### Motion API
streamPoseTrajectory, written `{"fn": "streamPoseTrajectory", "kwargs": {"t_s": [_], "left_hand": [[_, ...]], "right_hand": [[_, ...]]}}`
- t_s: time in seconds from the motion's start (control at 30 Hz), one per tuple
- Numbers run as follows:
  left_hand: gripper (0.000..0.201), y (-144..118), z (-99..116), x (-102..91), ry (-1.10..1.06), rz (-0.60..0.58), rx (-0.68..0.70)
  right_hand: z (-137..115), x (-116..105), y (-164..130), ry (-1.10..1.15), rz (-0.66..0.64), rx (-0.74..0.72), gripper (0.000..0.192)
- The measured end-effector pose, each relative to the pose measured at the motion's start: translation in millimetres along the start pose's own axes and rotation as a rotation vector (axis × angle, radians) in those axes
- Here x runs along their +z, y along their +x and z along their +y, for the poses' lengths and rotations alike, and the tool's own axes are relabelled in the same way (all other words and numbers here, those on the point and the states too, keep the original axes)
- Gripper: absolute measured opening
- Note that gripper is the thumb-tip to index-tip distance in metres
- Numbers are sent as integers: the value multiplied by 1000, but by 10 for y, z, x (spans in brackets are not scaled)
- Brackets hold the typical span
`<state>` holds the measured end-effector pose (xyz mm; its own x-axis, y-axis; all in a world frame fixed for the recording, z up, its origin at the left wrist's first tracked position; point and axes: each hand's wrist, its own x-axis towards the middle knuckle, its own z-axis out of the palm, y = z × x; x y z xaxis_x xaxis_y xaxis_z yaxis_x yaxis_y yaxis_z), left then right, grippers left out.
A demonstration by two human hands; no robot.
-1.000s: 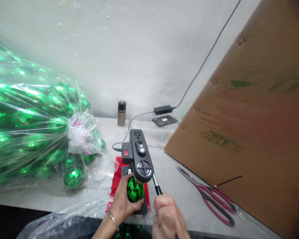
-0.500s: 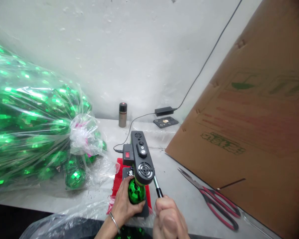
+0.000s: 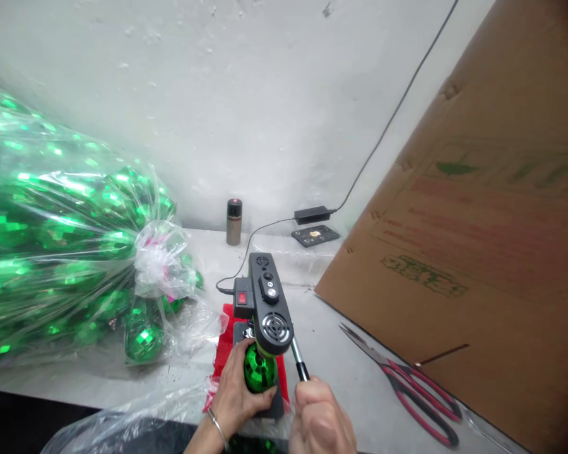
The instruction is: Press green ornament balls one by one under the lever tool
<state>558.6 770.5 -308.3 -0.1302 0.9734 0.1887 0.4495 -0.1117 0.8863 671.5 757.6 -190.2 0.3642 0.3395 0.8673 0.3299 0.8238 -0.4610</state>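
Observation:
A shiny green mirrored ball ornament point(image 3: 259, 372) is under the head of a small black press machine point(image 3: 269, 290). My left hand point(image 3: 236, 384) is wrapped round the ball's left and lower side, with the thumb across its front. The ball's top is hidden by the machine's head. To the right, my right hand point(image 3: 320, 413) is closed in a fist round the black-tipped metal lever point(image 3: 300, 362) of the machine. The machine's base rests on a red cloth point(image 3: 224, 343).
At left lies a tied clear bag of green balls point(image 3: 66, 252). Red-handled scissors point(image 3: 407, 384) lie at right by a large cardboard box point(image 3: 478, 221). Behind the machine are a dark-capped bottle point(image 3: 234, 224), a power adapter point(image 3: 311, 215) and a phone-like black slab point(image 3: 315, 236).
The whole view has shifted slightly, so things sit a little lower. Both hands keep their hold on the ball and the lever, with no clear movement of either.

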Motion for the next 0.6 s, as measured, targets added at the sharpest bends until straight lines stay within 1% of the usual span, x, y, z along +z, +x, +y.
{"fn": "streamPoseTrajectory", "kwargs": {"t_s": [0.13,0.2,0.33,0.4,0.5,0.6], "left_hand": [[69,5,7,3,-1,16,14],[71,8,0,7,3,11,19],[78,12,2,14,2,8,24],[78,12,13,17,-1,12,25],[78,7,35,20,3,2,12],[78,-4,41,20,1,-3,11]], "right_hand": [[-65,2,53,-40,-18,62,43],[-48,-10,40,-38,-32,14,42],[75,-45,-93,-30,4,-67,44],[161,-54,-195,-33,6,-60,46],[284,-48,-340,-14,3,-102,48],[323,-42,-399,2,-9,-96,50]]}}
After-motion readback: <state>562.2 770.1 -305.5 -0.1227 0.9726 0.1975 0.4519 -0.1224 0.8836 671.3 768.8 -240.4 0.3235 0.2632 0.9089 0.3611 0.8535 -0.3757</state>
